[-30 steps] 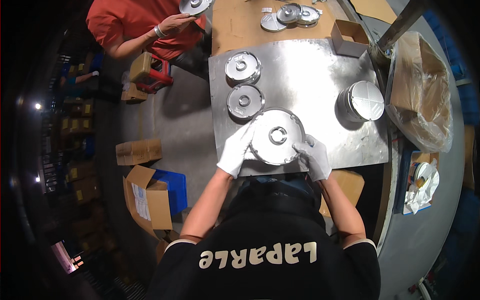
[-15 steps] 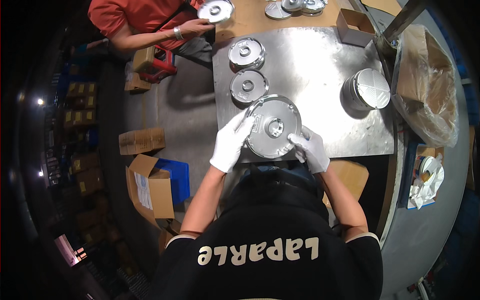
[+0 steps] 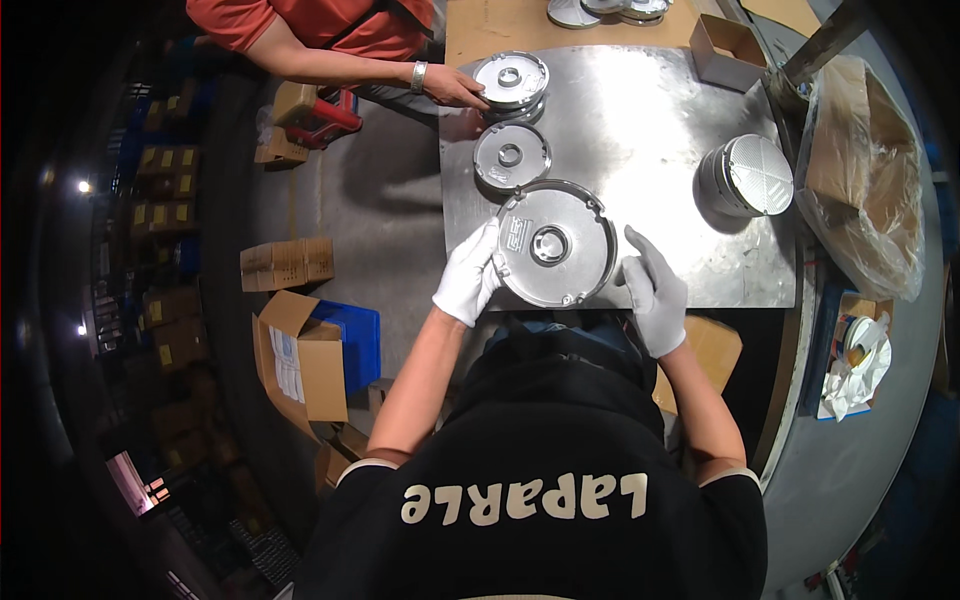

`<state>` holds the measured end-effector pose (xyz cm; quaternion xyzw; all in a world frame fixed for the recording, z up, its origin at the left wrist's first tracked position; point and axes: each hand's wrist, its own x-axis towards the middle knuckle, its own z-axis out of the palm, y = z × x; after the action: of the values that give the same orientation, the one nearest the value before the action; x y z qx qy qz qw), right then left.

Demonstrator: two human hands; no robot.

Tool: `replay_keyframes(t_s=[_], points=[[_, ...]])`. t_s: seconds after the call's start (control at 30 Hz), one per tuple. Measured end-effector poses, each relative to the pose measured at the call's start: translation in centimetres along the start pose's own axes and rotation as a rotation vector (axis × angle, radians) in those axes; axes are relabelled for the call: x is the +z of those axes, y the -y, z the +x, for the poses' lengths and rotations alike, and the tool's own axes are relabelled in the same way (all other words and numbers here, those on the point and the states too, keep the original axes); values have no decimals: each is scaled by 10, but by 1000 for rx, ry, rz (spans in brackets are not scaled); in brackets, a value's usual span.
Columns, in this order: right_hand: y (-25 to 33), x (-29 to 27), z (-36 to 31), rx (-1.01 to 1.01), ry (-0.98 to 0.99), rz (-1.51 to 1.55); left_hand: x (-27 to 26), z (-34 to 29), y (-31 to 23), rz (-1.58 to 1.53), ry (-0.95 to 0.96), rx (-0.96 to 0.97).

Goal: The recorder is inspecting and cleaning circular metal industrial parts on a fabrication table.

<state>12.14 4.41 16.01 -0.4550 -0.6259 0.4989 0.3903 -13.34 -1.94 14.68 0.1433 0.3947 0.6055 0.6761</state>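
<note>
A round grey metal cover (image 3: 577,262) with a raised rim and a ringed hole at its middle is held over the table's near edge. My white-gloved left hand (image 3: 468,275) grips its left rim, fingers partly hidden. To the right of the rim, my gloved right hand (image 3: 655,300) is apart from the cover, fingers spread and empty. Just beyond lies a smaller-looking metal cover (image 3: 530,158). Farther off, a co-worker's bare hand (image 3: 455,88) touches the top cover (image 3: 528,88) of a stack.
On the metal table (image 3: 620,130), a stack of round metal pieces (image 3: 757,175) with a patterned top stands right. An open carton (image 3: 728,65) sits at the far right corner, beside a plastic-lined box (image 3: 860,150). Cartons (image 3: 325,385) and a blue bin (image 3: 362,345) are on the floor left.
My right hand has come off the cover's rim and opened; my left still holds it. The co-worker has brought a metal cover down onto the far stack.
</note>
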Motion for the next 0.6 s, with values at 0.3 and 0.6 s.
replay_keyframes(t_s=[0.3,0.6], points=[[-9,9,0,-307,57,-179,35,-1,-7,146,-239,-152],[-4,19,-6,499,228,178,12,-2,4,643,-320,3]])
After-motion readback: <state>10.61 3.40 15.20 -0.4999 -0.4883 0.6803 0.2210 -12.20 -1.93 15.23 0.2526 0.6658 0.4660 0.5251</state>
